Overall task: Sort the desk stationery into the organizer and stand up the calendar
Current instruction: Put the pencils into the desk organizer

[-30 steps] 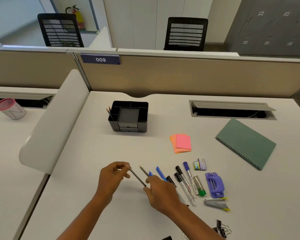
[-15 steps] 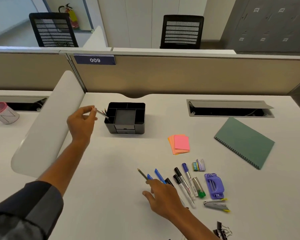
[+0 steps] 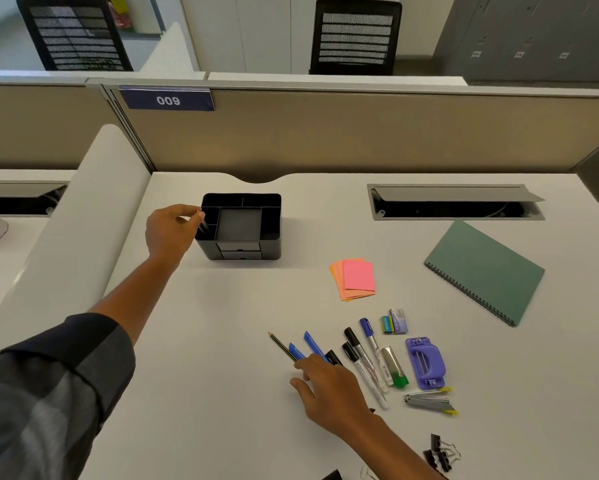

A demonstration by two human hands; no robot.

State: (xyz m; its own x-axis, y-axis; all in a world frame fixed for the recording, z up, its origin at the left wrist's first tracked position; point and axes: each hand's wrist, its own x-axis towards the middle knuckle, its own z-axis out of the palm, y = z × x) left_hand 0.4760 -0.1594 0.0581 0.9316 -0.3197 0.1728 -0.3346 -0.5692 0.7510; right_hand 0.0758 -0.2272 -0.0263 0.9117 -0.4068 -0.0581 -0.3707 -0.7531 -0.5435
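A black desk organizer (image 3: 256,247) stands at the back left of the white desk (image 3: 221,341). My left hand (image 3: 169,233) pinches a thin pencil (image 3: 202,226) at the organizer's left compartment, with the pencil's tip down inside. Near the front lies a row of pens and markers (image 3: 360,355), with a pencil (image 3: 282,346) at its left end. My right hand (image 3: 329,389) rests over the blue pens (image 3: 313,344), fingers spread and touching them. The green spiral calendar (image 3: 483,271) lies flat at the right.
Orange and pink sticky notes (image 3: 355,278) lie mid-desk. A purple hole punch (image 3: 424,362), staple boxes (image 3: 395,320), a stapler remover (image 3: 429,401) and binder clips (image 3: 440,452) sit at the front right. An open cable tray (image 3: 453,202) is at the back; partitions border the desk.
My left hand carried a pencil from the pen row up to the organizer and now lowers it into the left compartment. My right hand stayed over the pens.
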